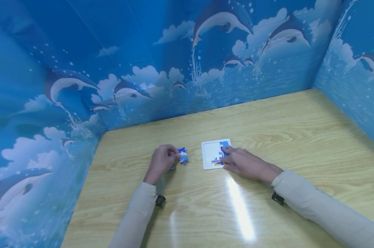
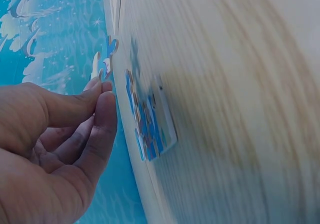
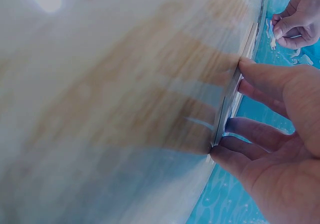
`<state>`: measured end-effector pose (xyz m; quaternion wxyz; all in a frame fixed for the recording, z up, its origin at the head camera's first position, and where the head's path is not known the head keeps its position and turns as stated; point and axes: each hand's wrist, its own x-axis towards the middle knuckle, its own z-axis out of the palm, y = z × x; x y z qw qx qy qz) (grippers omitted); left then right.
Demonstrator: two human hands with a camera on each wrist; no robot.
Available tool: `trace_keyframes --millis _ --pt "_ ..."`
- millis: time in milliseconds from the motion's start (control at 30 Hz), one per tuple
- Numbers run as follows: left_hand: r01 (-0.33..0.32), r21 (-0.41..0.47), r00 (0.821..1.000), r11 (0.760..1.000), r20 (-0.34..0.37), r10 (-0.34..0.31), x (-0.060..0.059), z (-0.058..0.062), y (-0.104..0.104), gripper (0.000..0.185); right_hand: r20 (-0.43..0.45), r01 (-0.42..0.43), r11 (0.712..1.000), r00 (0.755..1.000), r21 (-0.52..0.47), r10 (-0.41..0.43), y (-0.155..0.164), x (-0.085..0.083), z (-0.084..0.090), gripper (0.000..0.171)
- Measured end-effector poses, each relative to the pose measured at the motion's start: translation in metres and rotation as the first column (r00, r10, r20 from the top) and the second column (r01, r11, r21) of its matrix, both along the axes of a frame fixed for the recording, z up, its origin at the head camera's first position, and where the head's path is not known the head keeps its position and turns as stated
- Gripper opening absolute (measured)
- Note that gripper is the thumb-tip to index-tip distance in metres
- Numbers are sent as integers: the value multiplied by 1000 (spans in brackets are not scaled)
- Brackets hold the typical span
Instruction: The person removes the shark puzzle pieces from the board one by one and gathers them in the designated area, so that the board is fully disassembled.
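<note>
In the head view my left hand pinches a blue and white jigsaw piece between thumb and fingertips. The left wrist view shows this piece raised off the table, its shadow beside it. More blue puzzle pieces lie on the table below the left hand. To the right, a square white puzzle tray lies flat, with joined blue pieces along its right side. My right hand rests over that side, fingers spread onto the pieces. In the right wrist view, its fingertips touch the tray's edge.
A wood-grain table carries everything. Blue dolphin-printed sheets stand along its back, left and right sides. Small dark wrist devices sit on both sleeves.
</note>
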<state>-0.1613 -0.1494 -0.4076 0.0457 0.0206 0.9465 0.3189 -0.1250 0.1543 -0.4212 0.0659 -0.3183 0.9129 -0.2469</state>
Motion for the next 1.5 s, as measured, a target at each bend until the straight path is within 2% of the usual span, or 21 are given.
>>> trace_keyframes --millis 167,533,1200,1500 --pt "-5 11 1000 1000 26 4 0 1 -4 5 -1 -1 1000 1000 -8 1 1 1 0 32" --pt "8 0 999 1000 37 -8 -1 0 -9 5 -2 -1 1000 1000 -12 1 2 1 1 32" --pt "-1 -97 1000 995 4 1 3 0 -6 5 -10 -3 1000 1000 -22 3 1 0 -1 31" --pt "-8 -124 1000 992 19 10 2 -1 -4 5 -4 3 1000 1000 -13 -3 0 1 -1 31"
